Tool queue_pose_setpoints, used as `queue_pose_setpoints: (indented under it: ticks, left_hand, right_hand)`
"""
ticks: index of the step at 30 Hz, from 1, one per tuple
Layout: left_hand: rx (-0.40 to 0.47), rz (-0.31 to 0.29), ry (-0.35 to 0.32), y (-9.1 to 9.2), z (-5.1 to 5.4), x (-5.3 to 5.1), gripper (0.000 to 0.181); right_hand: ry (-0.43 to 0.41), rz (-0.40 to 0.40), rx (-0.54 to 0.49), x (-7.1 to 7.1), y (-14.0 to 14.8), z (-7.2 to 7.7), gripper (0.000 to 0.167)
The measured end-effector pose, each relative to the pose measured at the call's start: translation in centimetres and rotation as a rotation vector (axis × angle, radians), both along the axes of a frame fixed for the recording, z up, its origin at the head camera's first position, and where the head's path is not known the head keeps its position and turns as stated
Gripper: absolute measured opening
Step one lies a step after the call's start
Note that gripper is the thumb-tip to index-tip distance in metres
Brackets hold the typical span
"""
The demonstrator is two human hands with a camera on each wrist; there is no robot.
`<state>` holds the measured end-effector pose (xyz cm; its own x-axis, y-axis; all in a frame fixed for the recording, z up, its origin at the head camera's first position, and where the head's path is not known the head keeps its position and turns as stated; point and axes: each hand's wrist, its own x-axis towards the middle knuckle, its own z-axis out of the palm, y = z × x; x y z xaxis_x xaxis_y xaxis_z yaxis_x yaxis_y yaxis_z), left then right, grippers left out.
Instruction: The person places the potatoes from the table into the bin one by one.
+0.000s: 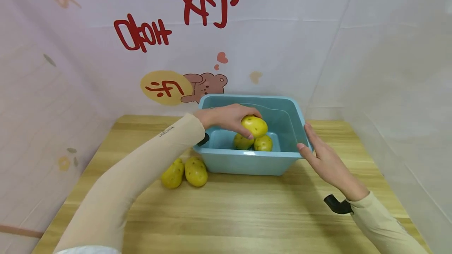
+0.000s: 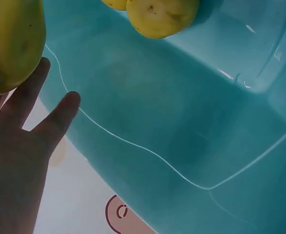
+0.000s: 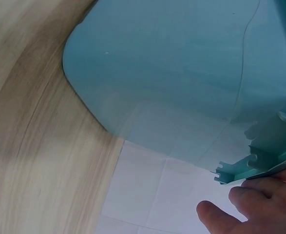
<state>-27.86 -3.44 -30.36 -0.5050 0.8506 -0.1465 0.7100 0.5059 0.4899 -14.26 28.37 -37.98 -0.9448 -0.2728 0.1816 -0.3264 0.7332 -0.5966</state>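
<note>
My left hand (image 1: 231,116) reaches over the light blue plastic bin (image 1: 243,164) and holds a yellow potato (image 1: 256,126) between thumb and fingers. Below it, two more potatoes lie on the bin floor: one (image 1: 242,142) partly hidden by the thumb, the other (image 1: 263,143) to its right. In the left wrist view the held potato (image 2: 13,44) fills the upper left corner. At the bin's right end, my right hand (image 1: 326,164) grips the rim, thumb at the near corner. The right wrist view has its fingers (image 3: 252,200) at the rim's underside.
Two potatoes, one (image 1: 173,174) partly behind the left sleeve and one (image 1: 196,171) beside it, lie on the wooden table (image 1: 240,214) left of the bin. A white printed sheet (image 1: 282,58) stands behind the bin and along both sides.
</note>
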Motion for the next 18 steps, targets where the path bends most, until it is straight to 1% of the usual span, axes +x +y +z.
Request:
queue_pose_setpoints:
  ticks: [2, 4, 6, 9, 11, 14, 18]
  left_hand:
    - [-0.032, -0.014, -0.005, 0.1, -0.1, 0.0, 0.066]
    - [-0.056, -0.017, -0.035, 0.1, -0.1, 0.0, 0.069]
    - [-0.086, -0.013, -0.065, 0.0, -0.1, 0.1, 0.075]
    - [-0.125, -0.003, -0.078, -0.2, 0.2, 0.3, 0.089]
    - [-0.131, 0.002, -0.063, -0.2, 0.7, 0.5, 0.093]
    - [-0.107, 0.008, -0.018, -0.3, 1.8, 1.1, 0.090]
    - [-0.057, 0.030, 0.084, -0.7, 3.2, 1.9, 0.079]
  right_hand:
    - [0.000, -0.006, 0.005, 0.0, 0.1, 0.0, 0.075]
    - [0.006, -0.010, 0.011, 0.0, 0.1, 0.0, 0.075]
    - [0.018, -0.006, 0.015, -0.1, 0.0, 0.0, 0.075]
    - [0.028, 0.001, 0.019, -0.1, 0.0, 0.1, 0.074]
    - [0.025, 0.001, 0.019, 0.0, -0.1, 0.1, 0.074]
    - [0.015, -0.007, 0.024, 0.1, 0.0, 0.1, 0.074]
    - [0.009, -0.013, 0.026, 0.1, 0.0, 0.2, 0.074]
